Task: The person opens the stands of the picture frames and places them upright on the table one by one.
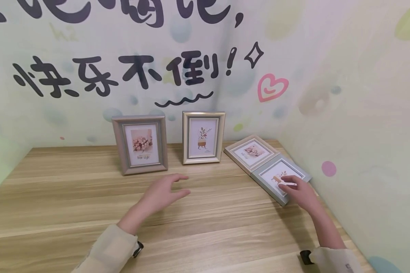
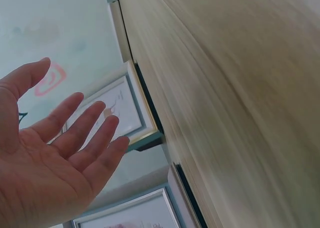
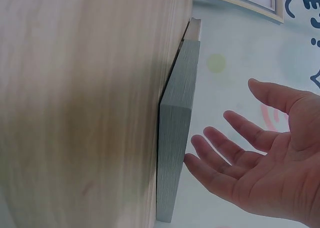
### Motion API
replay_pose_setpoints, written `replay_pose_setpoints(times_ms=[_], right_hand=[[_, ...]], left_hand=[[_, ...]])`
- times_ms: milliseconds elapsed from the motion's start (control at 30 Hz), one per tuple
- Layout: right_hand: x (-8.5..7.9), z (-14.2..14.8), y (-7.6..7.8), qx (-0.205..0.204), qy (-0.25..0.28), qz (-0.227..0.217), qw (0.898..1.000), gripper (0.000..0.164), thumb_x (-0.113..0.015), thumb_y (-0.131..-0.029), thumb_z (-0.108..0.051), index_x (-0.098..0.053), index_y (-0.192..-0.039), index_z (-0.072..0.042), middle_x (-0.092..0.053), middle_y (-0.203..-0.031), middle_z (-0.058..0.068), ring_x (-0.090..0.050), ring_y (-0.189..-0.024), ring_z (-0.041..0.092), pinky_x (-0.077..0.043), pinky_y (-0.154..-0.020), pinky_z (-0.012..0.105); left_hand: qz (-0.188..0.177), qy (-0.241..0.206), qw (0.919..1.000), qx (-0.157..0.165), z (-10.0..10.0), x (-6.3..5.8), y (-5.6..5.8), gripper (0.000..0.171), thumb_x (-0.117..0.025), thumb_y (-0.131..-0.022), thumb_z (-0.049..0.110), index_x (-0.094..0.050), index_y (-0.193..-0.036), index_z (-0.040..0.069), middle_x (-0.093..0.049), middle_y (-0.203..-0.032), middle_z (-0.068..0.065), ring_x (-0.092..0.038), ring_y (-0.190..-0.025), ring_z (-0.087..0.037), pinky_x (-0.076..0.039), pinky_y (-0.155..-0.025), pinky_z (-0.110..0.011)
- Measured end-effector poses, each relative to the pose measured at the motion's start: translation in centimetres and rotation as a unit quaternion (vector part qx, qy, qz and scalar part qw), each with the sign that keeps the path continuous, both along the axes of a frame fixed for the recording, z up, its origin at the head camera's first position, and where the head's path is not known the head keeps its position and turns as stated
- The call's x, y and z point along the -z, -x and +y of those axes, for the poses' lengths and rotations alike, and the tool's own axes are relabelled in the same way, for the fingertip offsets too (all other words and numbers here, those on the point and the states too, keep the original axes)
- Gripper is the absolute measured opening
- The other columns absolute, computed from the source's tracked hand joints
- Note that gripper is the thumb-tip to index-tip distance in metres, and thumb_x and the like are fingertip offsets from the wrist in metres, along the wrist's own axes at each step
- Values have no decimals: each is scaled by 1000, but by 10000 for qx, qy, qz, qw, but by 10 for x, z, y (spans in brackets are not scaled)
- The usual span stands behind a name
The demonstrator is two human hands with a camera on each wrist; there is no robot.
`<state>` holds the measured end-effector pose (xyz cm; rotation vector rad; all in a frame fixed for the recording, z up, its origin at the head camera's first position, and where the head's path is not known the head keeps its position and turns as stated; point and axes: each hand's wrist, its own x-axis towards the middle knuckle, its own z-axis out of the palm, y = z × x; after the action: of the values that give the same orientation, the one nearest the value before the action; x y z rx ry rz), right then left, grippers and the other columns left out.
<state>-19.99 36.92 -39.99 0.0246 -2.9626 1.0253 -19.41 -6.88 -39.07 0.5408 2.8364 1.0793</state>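
Observation:
Two picture frames stand upright against the wall: a brownish-grey frame with a flower photo, and a cream-gold frame with a plant drawing. To their right a beige frame and a grey-blue frame lie face up, edge to edge. My left hand hovers in front of the standing frames, fingers spread and holding nothing. Over the grey-blue frame is my right hand, its fingers loosely extended; the right wrist view shows the palm beside the frame's edge, and whether a fingertip touches it I cannot tell.
The wood-grain table spreads out below both hands. Behind it rises a printed wall with dark lettering and a pink heart. A side wall borders the table's right edge.

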Motion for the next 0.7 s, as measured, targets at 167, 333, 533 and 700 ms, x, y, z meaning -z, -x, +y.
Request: replay_pose_setpoints(times_ms=[167, 333, 533, 700], right_hand=[[-1, 4, -2, 40, -92, -39, 9999, 50, -59, -100, -29, -53, -135, 7, -56, -136, 31, -59, -121, 47, -57, -93, 41], [-3, 6, -5, 6, -24, -70, 10000, 50, -59, -100, -26, -51, -134, 10, -55, -135, 34, -59, -121, 50, -59, -91, 42], [5, 13, -9, 25, 269, 187, 9995, 47, -63, -97, -22, -54, -126, 13, -59, -125, 36, -64, -112, 49, -62, -83, 37], [8, 19, -13, 101, 382, 284, 9988, 44, -64, -96, -19, -54, -125, 13, -60, -122, 36, -64, -110, 50, -53, -74, 14]], left_hand=[[-113, -69, 9999, 63, 18, -1, 6, 48, -68, -92, 38, -61, -135, 18, -60, -142, -8, -58, -129, -34, -47, -109, -55], [-166, -253, 9994, 191, 36, -1, 12, 47, -70, -91, 35, -62, -134, 17, -62, -140, -7, -59, -128, -32, -46, -110, -54], [-185, -431, 9976, 503, 52, 4, 18, 47, -69, -92, 33, -62, -134, 14, -62, -140, -6, -59, -128, -31, -46, -110, -53], [-158, -463, 9960, 744, 64, 7, 21, 48, -68, -93, 34, -61, -135, 12, -63, -139, -7, -59, -127, -33, -47, -109, -52]])
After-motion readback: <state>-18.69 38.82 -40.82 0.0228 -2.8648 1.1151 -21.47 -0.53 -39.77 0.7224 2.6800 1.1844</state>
